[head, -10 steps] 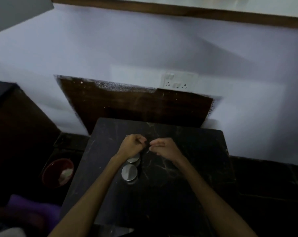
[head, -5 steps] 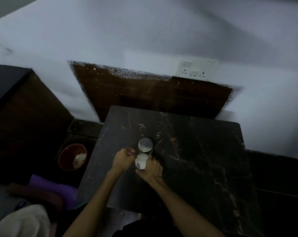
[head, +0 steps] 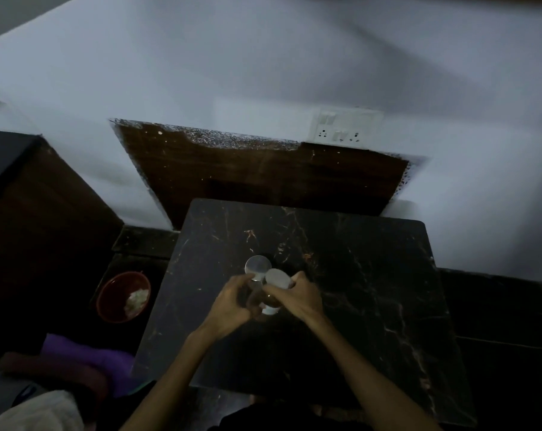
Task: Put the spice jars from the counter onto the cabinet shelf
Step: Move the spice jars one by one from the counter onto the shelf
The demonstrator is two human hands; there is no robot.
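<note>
Two spice jars with round silver lids are on the dark marble counter (head: 372, 290). The far jar (head: 257, 267) stands upright on the counter just beyond my fingers. The near jar (head: 277, 281) is tilted, its lid pointing away from me, and both hands wrap it. My left hand (head: 232, 303) grips its left side and my right hand (head: 297, 298) grips its right side. Its glass body is mostly hidden by my fingers. No cabinet shelf is in view.
A red bowl (head: 114, 300) with something pale in it sits on the floor left of the counter, with purple cloth (head: 86, 359) nearer me. A dark wooden cabinet side (head: 39, 231) stands at left. A white socket plate (head: 344, 129) is on the wall.
My view has dropped lower over the counter. Both hands went from a small item beyond the jars to closing on the near jar, which is now tilted in both hands.
</note>
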